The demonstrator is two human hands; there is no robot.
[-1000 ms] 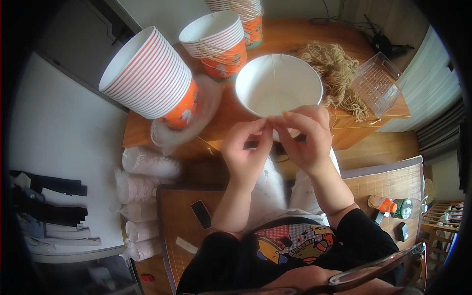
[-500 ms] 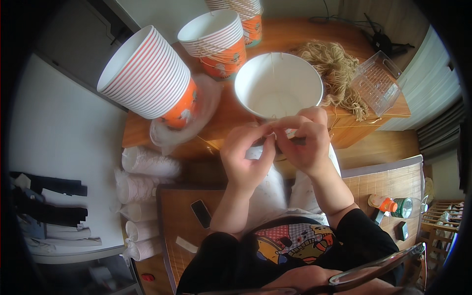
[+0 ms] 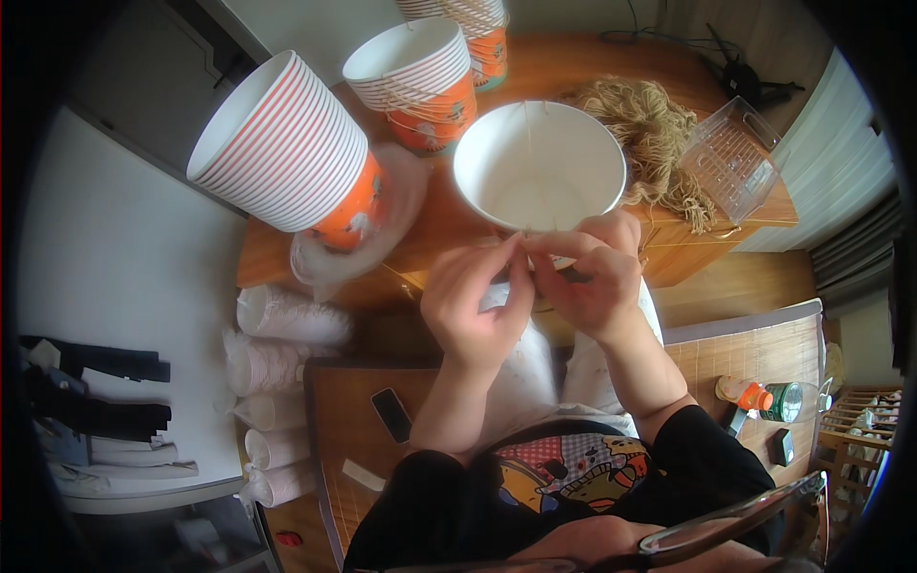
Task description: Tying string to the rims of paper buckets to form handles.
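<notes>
Head view: striped cup stacks (image 3: 287, 158) and twine (image 3: 659, 134) flank white bucket (image 3: 540, 162).

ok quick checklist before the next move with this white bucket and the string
1. Bucket upright, mouth open: ok.
2. Left hand and right hand both at its near rim, fingertips pinched together: ok.
3. String seen as a thin line across the mouth: ok; whether it is knotted: cannot tell.
4. Twine pile close by on the right: ok.
5. Bucket stacks stand apart from the hands: ok.
6. Clear tray overhangs the table corner: not ok.
</notes>
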